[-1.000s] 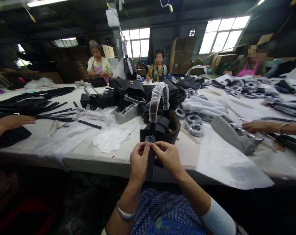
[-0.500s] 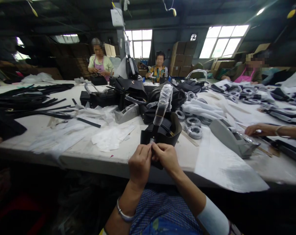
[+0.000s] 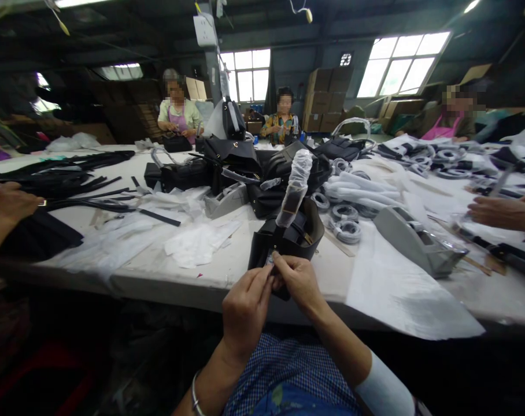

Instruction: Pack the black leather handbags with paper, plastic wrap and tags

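Note:
A black handbag stands at the table's front edge with its top open. Its handle, wrapped in clear plastic film, rises from it. At the front of the bag, below the handle's base, a small piece of clear plastic shows between my fingertips. My left hand is closed, its thumb and fingers pinched at the lower end of that plastic. Closed in a pinch too, my right hand presses at the plastic and the bag's front. The fingertips hide part of the plastic.
Tape dispensers stand right and behind the bag. White wrapping sheets, black straps, plastic-wrapped coils and more black bags cover the table. Co-workers' hands work at the left and right.
My left hand has drawn down and slightly left, while my right hand stays at the bag's front. The left co-worker's hand has come further into view; the right co-worker's hand has lifted off the dispenser.

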`<state>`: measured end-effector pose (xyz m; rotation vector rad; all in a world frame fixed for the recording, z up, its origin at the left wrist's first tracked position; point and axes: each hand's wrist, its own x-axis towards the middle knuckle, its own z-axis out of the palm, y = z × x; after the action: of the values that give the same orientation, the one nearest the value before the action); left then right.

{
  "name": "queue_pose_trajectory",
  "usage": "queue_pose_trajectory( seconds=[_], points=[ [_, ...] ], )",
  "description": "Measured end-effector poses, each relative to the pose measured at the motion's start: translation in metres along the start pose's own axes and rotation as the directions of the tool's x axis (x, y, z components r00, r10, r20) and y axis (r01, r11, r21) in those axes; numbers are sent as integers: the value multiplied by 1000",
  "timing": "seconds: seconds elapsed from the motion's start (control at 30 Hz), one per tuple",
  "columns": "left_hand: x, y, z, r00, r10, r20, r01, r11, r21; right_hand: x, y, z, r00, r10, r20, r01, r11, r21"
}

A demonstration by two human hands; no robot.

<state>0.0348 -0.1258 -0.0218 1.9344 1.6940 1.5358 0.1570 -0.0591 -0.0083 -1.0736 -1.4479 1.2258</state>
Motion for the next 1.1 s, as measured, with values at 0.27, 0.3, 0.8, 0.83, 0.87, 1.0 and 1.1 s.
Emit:
queue_pose_trajectory(
  seconds=[0.27,0.3,0.8,0.83,0.87,1.0,1.1],
  points=[
    [-1,-5,-13,934,-356,21,348,899,-265,-3,1,-1,1000,-17,-4,17,996,-87],
    [4,-6,-13,915,-387,110,402,863,-305,-4,1,-1,999,-40,-3,40,994,-100],
    [7,3,9,725,-637,261,639,481,-601,-16,-6,-26,988,-102,118,119,983,-142],
    [6,1,10,721,-653,233,636,490,-596,-18,-7,-41,987,-137,87,151,971,-184],
    [6,-2,12,713,-672,200,635,498,-591,-19,-8,-59,984,-177,25,178,956,-234],
    [5,-14,16,690,-710,140,653,528,-542,-9,-14,-173,862,-343,-374,79,818,-569],
    [4,-16,17,696,-700,157,663,544,-514,5,-21,-273,746,-339,-573,-173,732,-659]
  ],
)
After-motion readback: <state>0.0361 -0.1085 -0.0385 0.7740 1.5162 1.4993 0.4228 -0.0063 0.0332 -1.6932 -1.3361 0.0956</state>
